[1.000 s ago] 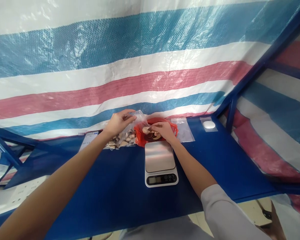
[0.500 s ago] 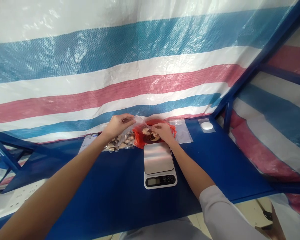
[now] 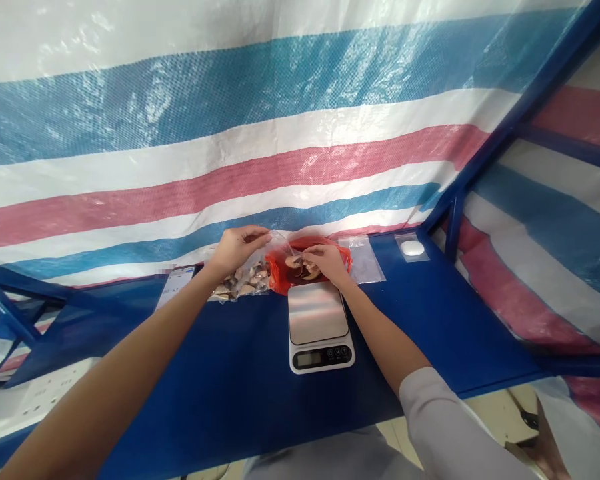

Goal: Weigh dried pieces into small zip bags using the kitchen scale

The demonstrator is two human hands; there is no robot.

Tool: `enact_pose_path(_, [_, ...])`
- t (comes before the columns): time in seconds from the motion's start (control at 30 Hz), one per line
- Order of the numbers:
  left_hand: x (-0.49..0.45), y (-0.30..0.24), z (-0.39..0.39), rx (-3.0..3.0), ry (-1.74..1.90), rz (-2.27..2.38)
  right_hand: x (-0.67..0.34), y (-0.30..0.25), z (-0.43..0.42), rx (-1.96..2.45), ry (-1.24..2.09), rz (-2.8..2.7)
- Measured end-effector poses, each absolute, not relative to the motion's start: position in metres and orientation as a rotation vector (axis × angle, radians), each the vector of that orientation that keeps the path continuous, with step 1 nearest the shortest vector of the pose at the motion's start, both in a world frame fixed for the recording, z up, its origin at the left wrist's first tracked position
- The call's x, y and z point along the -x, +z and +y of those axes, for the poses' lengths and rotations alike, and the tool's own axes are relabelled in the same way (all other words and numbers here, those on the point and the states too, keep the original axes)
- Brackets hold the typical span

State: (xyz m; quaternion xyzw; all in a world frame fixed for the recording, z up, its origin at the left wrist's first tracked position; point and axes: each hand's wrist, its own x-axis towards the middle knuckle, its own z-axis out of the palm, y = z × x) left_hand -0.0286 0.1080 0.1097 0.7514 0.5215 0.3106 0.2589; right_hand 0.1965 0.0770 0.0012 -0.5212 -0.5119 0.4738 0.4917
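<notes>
My left hand pinches the upper edge of a clear plastic bag filled with several pale shell-like pieces, at the back of the blue table. My right hand is closed in a pinch over a red mesh bag that holds more brown and pale pieces; its fingers grip the clear bag's other edge or a piece, I cannot make out which. A white digital scale with a steel platform sits just in front of both hands.
An empty clear zip bag lies right of the red bag. A small white oval object rests on another clear bag at the far right corner. A white card lies left. A striped tarp hangs behind, with blue frame bars.
Both hands stay at the bags with only small finger shifts; the view has drifted slightly.
</notes>
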Motion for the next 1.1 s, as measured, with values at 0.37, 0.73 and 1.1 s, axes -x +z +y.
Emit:
enact_pose_path(0.37, [0.054, 0.108, 0.119, -2.189, 0.755, 1.472, -0.198, 0.012, 0.071, 1.346, 1.12, -1.179])
enact_pose_path(0.73, [0.043, 0.114, 0.113, -2.108, 0.817, 1.408, -0.183, 0.014, 0.072, 1.295, 1.317, -1.073])
enact_pose_path(1.1, [0.041, 0.116, 0.114, -2.135, 0.873, 1.379, -0.183, 0.019, 0.069, 1.236, 1.54, -0.864])
